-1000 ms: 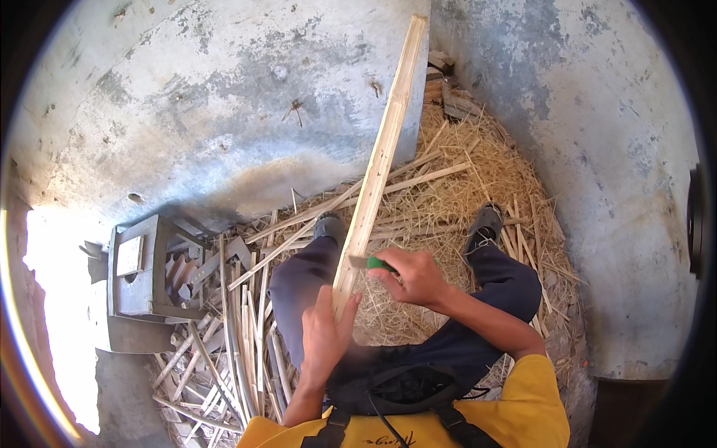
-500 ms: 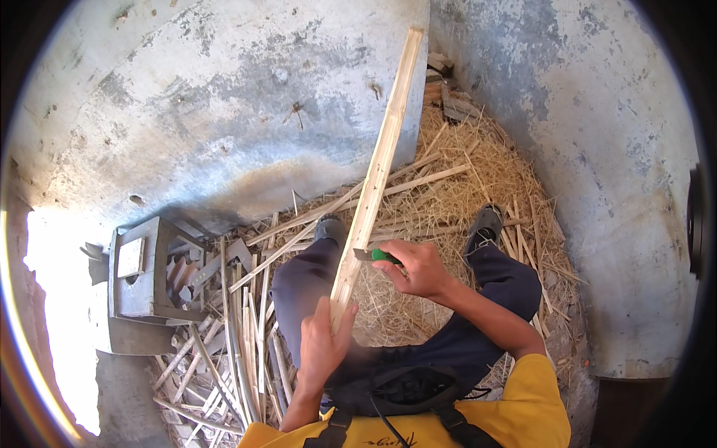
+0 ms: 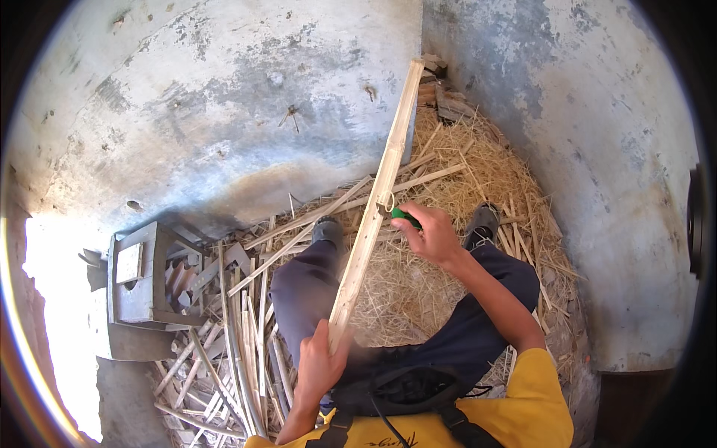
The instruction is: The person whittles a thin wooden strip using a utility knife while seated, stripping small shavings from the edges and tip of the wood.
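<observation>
Step in hand, judged from the grip: shaving or splitting a long bamboo slat (image 3: 377, 201) with a green-handled knife (image 3: 404, 216). Slat held slanted, lower end near the lap, upper end leaning toward the wall corner at 12 o'clock. Left hand (image 3: 320, 366) closed around the lower end of the slat, thumb along its edge. Right hand (image 3: 432, 237) closed on the green handle, at about 3 o'clock of the slat's middle, blade touching the slat's edge; blade itself too small to see well. A thin curl of shaving visible just at the contact place.

Next move, as a judgement: needs firm hold from the left hand so the slat does not turn, and a steady, shallow angle of the blade along the grain, directed away from the legs and fingers.

Floor of rough concrete (image 3: 224, 112), grey and stained, meeting a patchy wall (image 3: 590, 149) at 2 o'clock. Heap of straw-like shavings (image 3: 478, 172) under the feet and toward 1 o'clock. Bundle of split bamboo strips (image 3: 239, 351) at 8 o'clock, beside a grey block-like frame (image 3: 138, 280) at 9 o'clock. Strong sunlight at the left edge.
</observation>
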The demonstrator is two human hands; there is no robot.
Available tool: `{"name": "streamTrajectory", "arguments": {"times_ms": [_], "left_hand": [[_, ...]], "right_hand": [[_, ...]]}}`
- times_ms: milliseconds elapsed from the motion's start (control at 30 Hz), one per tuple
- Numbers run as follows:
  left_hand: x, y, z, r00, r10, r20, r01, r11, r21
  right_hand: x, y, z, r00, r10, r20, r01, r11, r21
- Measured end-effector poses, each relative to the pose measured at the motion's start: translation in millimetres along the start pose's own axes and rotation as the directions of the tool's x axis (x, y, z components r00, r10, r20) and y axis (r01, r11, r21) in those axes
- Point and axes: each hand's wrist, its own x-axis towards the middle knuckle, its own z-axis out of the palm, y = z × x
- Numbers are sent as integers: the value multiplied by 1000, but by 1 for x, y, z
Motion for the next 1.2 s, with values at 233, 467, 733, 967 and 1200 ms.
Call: {"name": "streamTrajectory", "arguments": {"times_ms": [233,467,733,967,1200], "left_hand": [[-21,-18,-6,997,-43,67,36,994,100],[-43,-22,-17,990,-54,128,42,995,94],[-33,-27,-35,993,-81,82,73,992,101],[-9,-22,-21,1000,-16,16,15,997,69],[1,-14,-13,996,-49,74,38,990,138]], "right_hand": [[29,49,-19,992,128,16,-126,987,-104],[34,133,-35,823,532,-199,-562,814,-145],[46,86,-49,765,615,-192,-598,789,144],[31,30,-34,757,615,220,-590,500,633],[23,23,-29,753,635,171,-497,380,780]]}}
